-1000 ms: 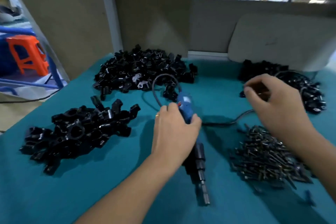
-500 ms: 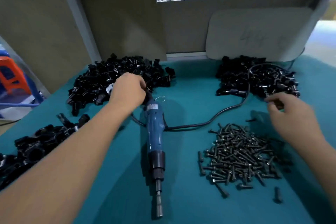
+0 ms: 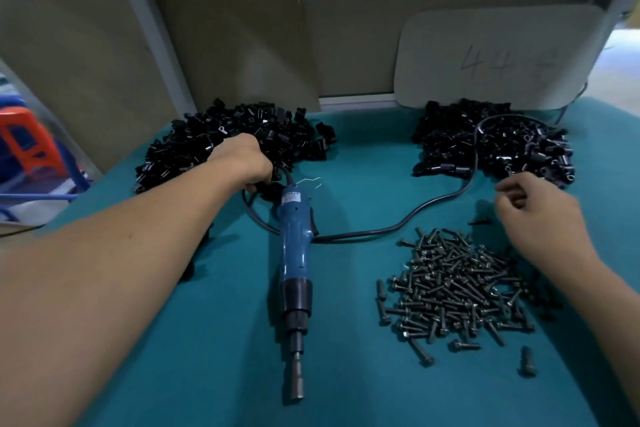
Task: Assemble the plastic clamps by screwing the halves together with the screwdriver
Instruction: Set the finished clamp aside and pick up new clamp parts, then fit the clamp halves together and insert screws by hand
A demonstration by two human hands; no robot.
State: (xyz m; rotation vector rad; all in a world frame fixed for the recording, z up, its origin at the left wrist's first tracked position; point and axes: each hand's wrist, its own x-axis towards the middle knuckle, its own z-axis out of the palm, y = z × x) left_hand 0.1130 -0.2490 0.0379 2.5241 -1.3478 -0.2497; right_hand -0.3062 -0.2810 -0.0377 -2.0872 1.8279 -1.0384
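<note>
A blue electric screwdriver point(image 3: 294, 246) lies on the teal table point(image 3: 360, 163), bit pointing toward me, with no hand on it. My left hand point(image 3: 247, 163) reaches into the near edge of the back left pile of black clamp halves point(image 3: 194, 149), just above the screwdriver's rear end. Its fingers curl round a black piece there. My right hand point(image 3: 540, 215) hovers between the back right pile of clamp halves point(image 3: 495, 149) and the heap of dark screws point(image 3: 453, 284). Its fingers are curled under and hide whatever may be in them.
The screwdriver's black cord point(image 3: 415, 215) loops across the table and over the right pile. A single black piece point(image 3: 479, 220) and a stray screw point(image 3: 526, 360) lie loose. A grey board marked "44" point(image 3: 485, 55) leans at the back. An orange stool point(image 3: 24, 146) stands off the left edge.
My left hand let go of the screwdriver and reached into the back left pile. My right hand drew slightly back from the right pile. The view shifted right.
</note>
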